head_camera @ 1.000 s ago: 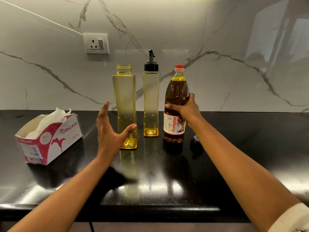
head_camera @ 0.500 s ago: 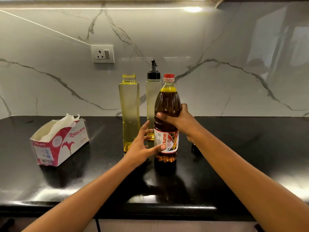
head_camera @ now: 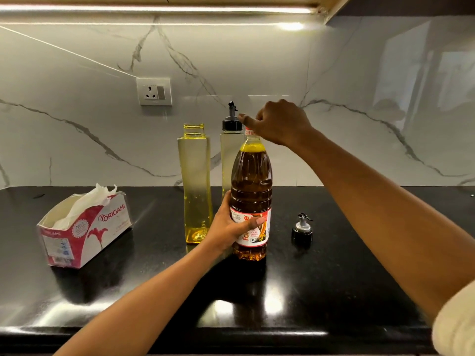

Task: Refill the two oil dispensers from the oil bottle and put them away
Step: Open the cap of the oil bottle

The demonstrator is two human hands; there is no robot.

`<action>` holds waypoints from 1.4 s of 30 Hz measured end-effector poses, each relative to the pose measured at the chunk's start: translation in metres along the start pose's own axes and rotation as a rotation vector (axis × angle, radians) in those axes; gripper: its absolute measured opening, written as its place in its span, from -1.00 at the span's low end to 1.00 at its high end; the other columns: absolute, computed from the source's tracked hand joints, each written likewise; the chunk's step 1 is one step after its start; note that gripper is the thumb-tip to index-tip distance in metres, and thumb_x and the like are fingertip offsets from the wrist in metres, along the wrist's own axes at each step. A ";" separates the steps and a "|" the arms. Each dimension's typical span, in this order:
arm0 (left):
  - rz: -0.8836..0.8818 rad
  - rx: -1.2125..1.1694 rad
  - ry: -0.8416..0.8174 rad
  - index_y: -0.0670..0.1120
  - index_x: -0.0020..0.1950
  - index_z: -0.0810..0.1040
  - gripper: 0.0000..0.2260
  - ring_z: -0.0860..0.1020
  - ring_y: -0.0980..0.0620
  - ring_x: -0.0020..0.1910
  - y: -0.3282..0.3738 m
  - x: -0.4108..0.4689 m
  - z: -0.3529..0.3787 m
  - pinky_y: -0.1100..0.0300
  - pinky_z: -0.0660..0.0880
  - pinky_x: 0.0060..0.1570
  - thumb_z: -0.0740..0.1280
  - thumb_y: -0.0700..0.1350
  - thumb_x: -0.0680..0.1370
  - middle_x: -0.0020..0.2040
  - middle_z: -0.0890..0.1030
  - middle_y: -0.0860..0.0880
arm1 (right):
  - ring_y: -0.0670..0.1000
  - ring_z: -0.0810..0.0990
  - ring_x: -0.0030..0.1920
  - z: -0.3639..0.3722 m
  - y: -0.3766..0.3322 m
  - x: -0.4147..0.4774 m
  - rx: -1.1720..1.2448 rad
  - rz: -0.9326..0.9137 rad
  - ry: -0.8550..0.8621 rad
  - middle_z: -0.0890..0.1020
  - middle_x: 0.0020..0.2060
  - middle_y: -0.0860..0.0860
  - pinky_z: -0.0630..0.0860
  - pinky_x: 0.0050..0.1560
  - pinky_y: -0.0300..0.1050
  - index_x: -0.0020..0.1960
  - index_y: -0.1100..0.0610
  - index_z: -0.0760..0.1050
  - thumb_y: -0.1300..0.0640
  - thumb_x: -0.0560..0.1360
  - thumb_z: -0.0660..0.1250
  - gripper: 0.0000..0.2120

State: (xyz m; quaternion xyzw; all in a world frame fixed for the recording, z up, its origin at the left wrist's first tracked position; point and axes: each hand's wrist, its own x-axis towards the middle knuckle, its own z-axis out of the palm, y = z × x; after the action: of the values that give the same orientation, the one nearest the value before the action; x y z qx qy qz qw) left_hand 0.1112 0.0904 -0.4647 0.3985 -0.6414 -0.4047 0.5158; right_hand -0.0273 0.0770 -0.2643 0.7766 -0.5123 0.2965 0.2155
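Now right hand (head_camera: pixel 280 122) raised, fingers gripping top of oil bottle (head_camera: pixel 251 181), left hand (head_camera: pixel 228 227) fingers newly wrapped round its label

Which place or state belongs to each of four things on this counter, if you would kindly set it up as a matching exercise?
Things:
1. oil bottle
2. yellow dispenser
3. loose spout cap
4. tissue box

States:
A. stands alone, right of the bottles
B. neck open, no cap on it
C. gripped at the label by the left hand, with the right hand on its cap
D. far left, tissue sticking out

Pairs: 1-C, 2-B, 3-A, 4-D
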 end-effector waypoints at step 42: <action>0.048 0.055 0.035 0.29 0.21 0.29 -0.15 0.56 0.17 0.15 -0.006 -0.009 -0.018 0.18 0.52 0.13 0.54 0.39 0.00 0.16 0.54 0.20 | -0.01 0.57 -0.24 -0.036 -0.033 0.026 -0.035 -0.244 -0.449 0.63 -0.18 0.11 0.36 -0.35 -0.29 0.04 0.24 0.56 -0.14 0.52 0.24 -0.57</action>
State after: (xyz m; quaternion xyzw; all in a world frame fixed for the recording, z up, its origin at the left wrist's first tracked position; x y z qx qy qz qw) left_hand 0.1309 0.0945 -0.4709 0.4040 -0.6525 -0.3672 0.5255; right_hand 0.0025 0.0951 -0.2217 0.8752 -0.4549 0.0796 0.1439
